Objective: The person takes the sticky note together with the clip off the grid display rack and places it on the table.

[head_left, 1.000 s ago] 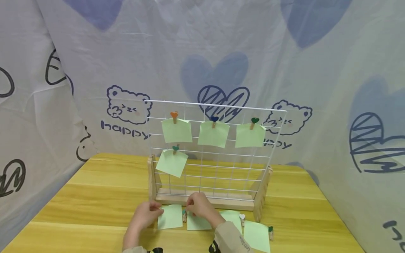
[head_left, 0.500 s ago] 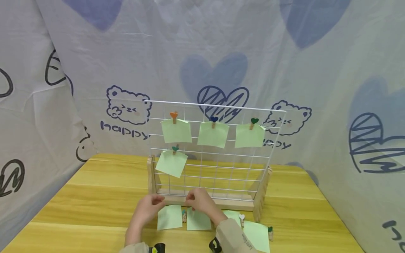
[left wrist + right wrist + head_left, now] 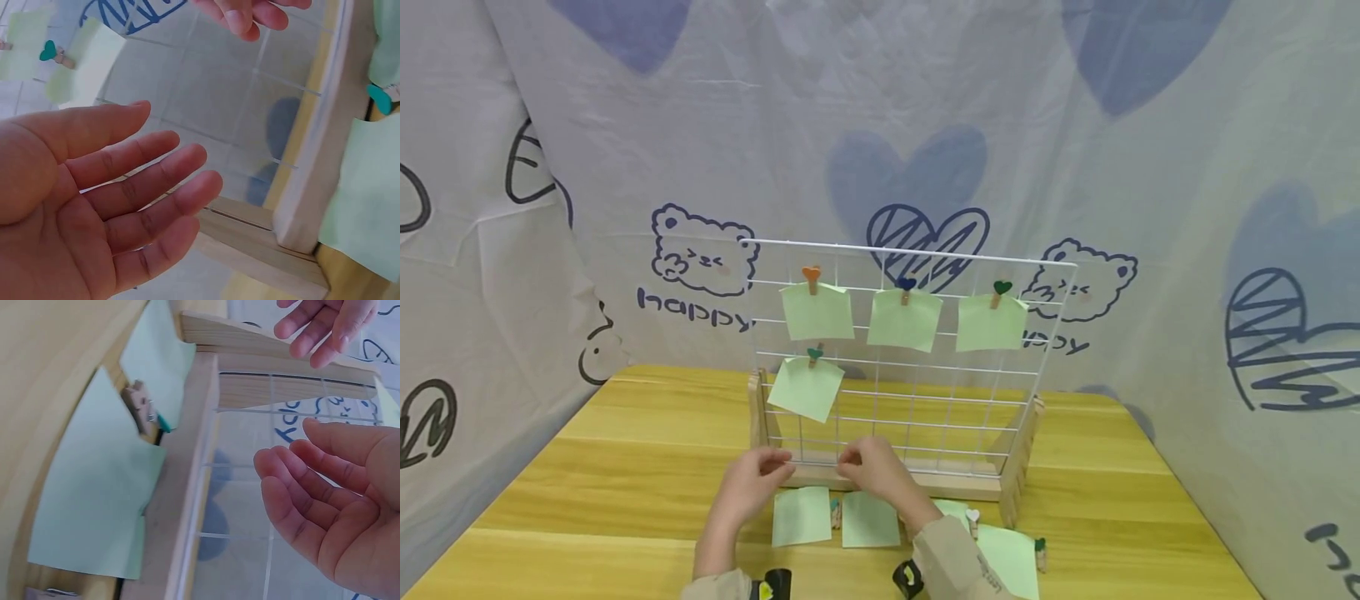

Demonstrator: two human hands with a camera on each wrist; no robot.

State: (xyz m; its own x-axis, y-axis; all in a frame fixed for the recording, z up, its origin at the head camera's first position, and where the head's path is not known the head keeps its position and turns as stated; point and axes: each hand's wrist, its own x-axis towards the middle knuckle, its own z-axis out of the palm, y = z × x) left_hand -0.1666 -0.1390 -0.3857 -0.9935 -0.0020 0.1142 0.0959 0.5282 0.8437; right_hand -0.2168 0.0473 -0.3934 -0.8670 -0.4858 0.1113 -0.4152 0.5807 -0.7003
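My left hand (image 3: 752, 483) hovers in front of the wooden base at the left of a white wire grid rack (image 3: 913, 250). In the left wrist view its fingers are spread and relaxed, with nothing in them. Opposite it, my right hand (image 3: 876, 473) hangs with loosely bent fingers; the right wrist view shows nothing between them. Below the hands, a green paper note (image 3: 802, 517) and a second note (image 3: 870, 521) lie on the table. Between these two notes is a small wooden clothespin (image 3: 836, 514) with a teal heart.
Three notes hang along the grid's upper part from heart clothespins, and a tilted note (image 3: 806, 389) hangs lower left. At front right lie another note (image 3: 1009, 560), a white-heart clothespin (image 3: 973, 521) and a green-heart clothespin (image 3: 1041, 554). A printed curtain (image 3: 820, 100) stands behind.
Both hands have risen from the notes on the table and moved slightly toward the rack. The left hand no longer overlaps the left note's edge. The notes and clothespins stay put.
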